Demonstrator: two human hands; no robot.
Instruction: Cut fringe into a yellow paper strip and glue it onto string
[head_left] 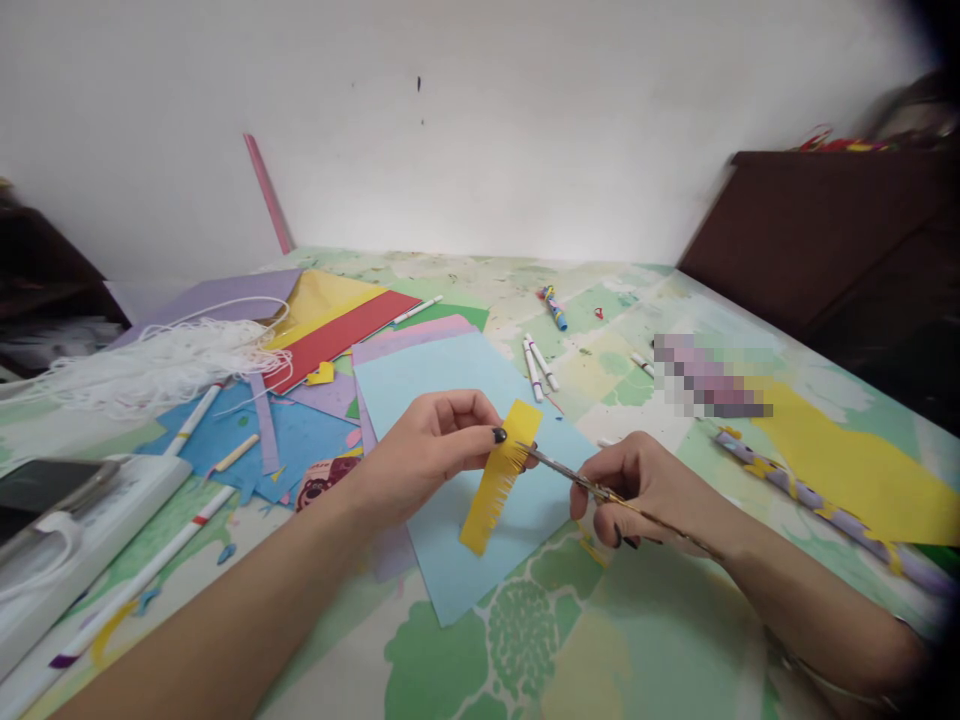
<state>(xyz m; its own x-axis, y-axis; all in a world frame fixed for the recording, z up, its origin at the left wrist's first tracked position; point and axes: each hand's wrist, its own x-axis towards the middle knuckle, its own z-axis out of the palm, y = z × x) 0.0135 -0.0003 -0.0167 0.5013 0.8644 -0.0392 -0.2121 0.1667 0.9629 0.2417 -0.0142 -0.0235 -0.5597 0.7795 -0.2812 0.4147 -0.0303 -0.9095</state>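
Note:
Between thumb and fingers, my left hand (442, 440) pinches a yellow paper strip (491, 500) near its upper end. A row of short cuts fringes the strip's right edge, from near the bottom up to the blades. My right hand (637, 490) grips a pair of scissors (562, 468), whose tips meet the strip's right edge just beside my left thumb. Both hands are above a light blue paper sheet (450, 570) lying on the table. Part of the scissors' handles is hidden by my right fingers.
White string (172, 355), coloured paper (337, 340) and a power strip (97, 550) with a phone (52, 495) lie left. Markers (540, 365) lie beyond the blue sheet. Yellow paper (847, 460) and a wrapped purple stick (817, 505) are at right. A wall stands behind.

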